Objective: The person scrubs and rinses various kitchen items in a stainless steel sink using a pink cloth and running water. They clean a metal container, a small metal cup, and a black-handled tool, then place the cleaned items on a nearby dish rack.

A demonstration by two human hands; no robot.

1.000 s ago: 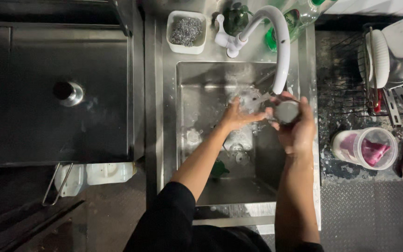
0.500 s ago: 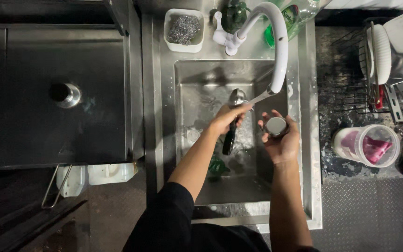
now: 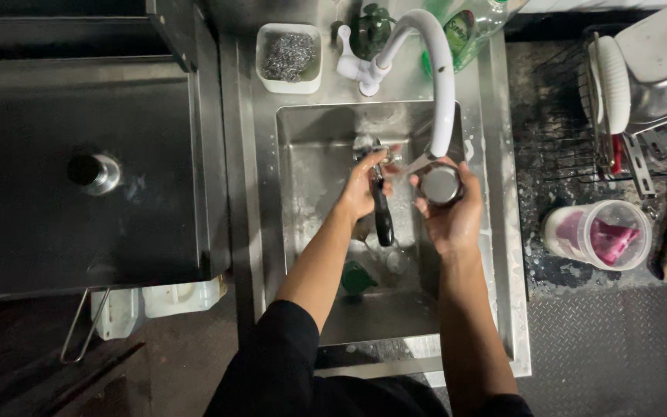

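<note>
Under the faucet (image 3: 426,69), left hand (image 3: 364,189) clamps a ladle (image 3: 380,208), right hand (image 3: 449,212) a cup (image 3: 440,185); wet grip risks a drop into the sink (image 3: 310,193).

Single head-worn camera looks straight down from above the steel sink (image 3: 303,255), at arm's length, the person's forearms entering from the bottom edge.

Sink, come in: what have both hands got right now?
Left hand grips a black-handled utensil. Right hand holds a small round metal cup under the white faucet. More items lie in the sink below; nothing blocks the hands.
</note>
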